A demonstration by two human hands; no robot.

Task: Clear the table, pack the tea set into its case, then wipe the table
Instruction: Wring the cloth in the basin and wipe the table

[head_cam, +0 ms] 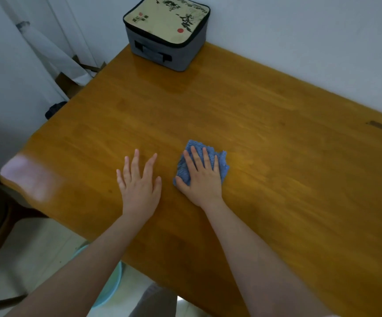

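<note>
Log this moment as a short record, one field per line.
surface: glossy orange-brown wooden table
far corner: grey square fabric case with beige ink-painting lid, closed, beside the wall
tool: blue fluffy cloth, on the table under the right hand
right: fingers straight, pressing the cloth down
left: left hand flat on bare wood, apart from the cloth
stage: wiping; no tea set pieces visible

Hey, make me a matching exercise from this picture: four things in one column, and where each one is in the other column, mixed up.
Column one:
1. tea set case
2. blue cloth
3. left hand
4. right hand

Column two:
A. flat on the bare table
B. far corner, near the wall
C. pressing down on fabric
D. spread under a palm

Pairs: 1-B, 2-D, 3-A, 4-C
</note>
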